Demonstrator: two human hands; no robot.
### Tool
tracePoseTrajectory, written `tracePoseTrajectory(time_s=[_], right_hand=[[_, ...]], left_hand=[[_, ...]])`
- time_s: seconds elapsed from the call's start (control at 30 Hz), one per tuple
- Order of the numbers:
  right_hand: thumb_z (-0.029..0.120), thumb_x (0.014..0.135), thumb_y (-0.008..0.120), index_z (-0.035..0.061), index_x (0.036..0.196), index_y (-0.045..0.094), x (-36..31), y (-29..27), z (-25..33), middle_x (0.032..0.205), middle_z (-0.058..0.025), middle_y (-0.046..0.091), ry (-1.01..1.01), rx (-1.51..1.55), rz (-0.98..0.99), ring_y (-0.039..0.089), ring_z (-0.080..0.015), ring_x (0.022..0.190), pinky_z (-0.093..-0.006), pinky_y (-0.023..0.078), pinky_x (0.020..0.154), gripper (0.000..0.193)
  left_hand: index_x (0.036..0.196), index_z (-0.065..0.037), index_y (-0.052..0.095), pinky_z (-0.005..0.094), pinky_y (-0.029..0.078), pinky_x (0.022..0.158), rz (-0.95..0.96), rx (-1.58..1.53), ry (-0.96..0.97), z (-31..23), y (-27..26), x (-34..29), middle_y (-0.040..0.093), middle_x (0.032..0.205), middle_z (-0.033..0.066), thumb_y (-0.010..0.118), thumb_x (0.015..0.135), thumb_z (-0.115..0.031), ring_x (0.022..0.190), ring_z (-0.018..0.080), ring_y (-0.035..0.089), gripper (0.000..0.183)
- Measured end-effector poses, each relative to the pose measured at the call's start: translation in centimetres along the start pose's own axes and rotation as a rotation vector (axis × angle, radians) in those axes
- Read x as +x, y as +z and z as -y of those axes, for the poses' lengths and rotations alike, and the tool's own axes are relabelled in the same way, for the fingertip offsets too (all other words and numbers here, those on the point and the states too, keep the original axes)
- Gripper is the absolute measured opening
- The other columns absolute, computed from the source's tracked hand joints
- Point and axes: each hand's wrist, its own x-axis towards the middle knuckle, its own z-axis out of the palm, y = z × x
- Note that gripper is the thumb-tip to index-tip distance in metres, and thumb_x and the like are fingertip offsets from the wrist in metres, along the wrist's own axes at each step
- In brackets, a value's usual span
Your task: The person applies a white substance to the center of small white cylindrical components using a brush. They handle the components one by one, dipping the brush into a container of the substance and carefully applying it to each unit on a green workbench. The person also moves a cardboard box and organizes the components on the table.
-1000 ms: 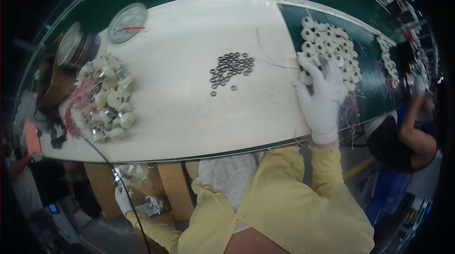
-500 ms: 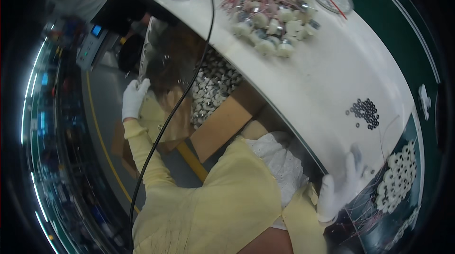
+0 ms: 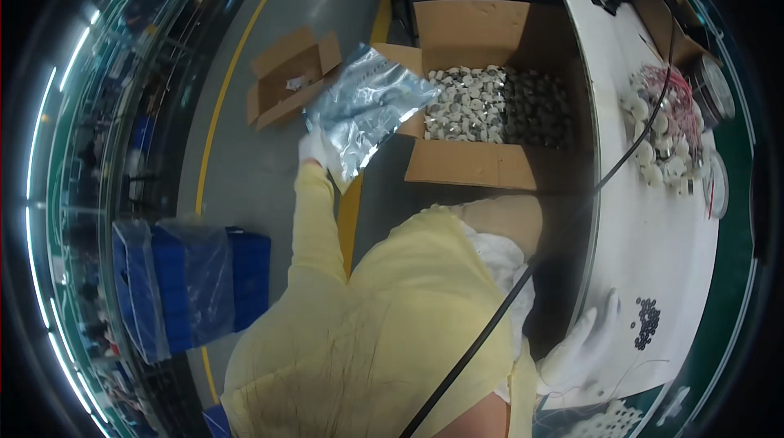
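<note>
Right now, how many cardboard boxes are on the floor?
2. A large open box full of small round white parts sits beside the white table; a smaller open box lies left of it. The left hand holds a silvery bag. Others may be hidden.

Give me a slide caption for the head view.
Gloved left hand grips a silvery plastic bag beside a cardboard box of small white parts; right hand rests on the white table.

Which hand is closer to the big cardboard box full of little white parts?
Left. The left hand grips a shiny plastic bag whose far end overlaps the cardboard box. The right hand rests on the white table, far from the box.
</note>
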Motion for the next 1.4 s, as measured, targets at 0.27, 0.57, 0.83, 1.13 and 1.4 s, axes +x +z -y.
tracePoseTrajectory(time_s=[0.27,0.57,0.83,1.13,1.4], right_hand=[[0.017,0.099,0.050,-0.0057,0.128,0.055,-0.3,0.1,-0.4,0.131,-0.0193,0.056,-0.036,-0.075,0.071,0.052,-0.0298,0.123,-0.0358,0.039,0.103,0.037],[0.011,0.098,0.050,-0.0090,0.122,0.057,1.1,0.1,-1.6,0.126,-0.0229,0.058,-0.017,-0.132,0.109,0.056,-0.0351,0.115,-0.0390,0.042,0.100,0.032],[0.014,0.099,0.048,-0.0067,0.120,0.060,0.7,2.1,1.4,0.124,-0.0169,0.062,0.256,-0.346,-0.085,0.057,-0.0260,0.116,-0.0336,0.042,0.101,0.032],[0.020,0.094,0.063,0.0065,0.106,0.073,-0.2,2.1,-1.3,0.107,-0.0141,0.070,0.073,-0.836,-0.253,0.065,-0.0304,0.098,-0.0390,0.049,0.091,0.021],[0.020,0.096,0.057,-0.0011,0.111,0.067,0.8,3.6,2.1,0.115,-0.0177,0.066,0.015,-0.782,-0.213,0.062,-0.0304,0.102,-0.0370,0.047,0.092,0.028]], left_hand=[[0.107,-0.007,0.059,0.0423,0.051,0.078,-0.228,-1.490,-1.014,8.8,8.4,-9.4,0.063,0.104,0.0126,0.046,0.096,-0.031,0.094,0.0307,0.060,0.029],[0.115,-0.010,0.060,0.0315,0.051,0.070,-0.319,-0.971,-0.897,31.9,2.7,7.6,0.065,0.109,0.0078,0.044,0.092,-0.020,0.087,0.0250,0.063,0.030],[0.144,-0.006,0.039,0.0355,0.026,0.115,0.074,0.132,-0.618,18.2,0.2,20.0,0.036,0.153,0.0076,0.037,0.098,-0.029,0.144,0.0192,0.027,0.052],[0.149,-0.007,0.025,0.0379,0.033,0.113,-0.528,-1.593,-1.020,17.7,7.8,16.8,0.025,0.156,0.0161,0.047,0.095,-0.050,0.142,0.0278,0.030,0.073],[0.150,-0.004,0.022,0.0369,0.036,0.110,-0.375,-1.513,-1.299,17.0,12.3,7.3,0.029,0.153,0.0188,0.048,0.096,-0.045,0.139,0.0277,0.037,0.073]])
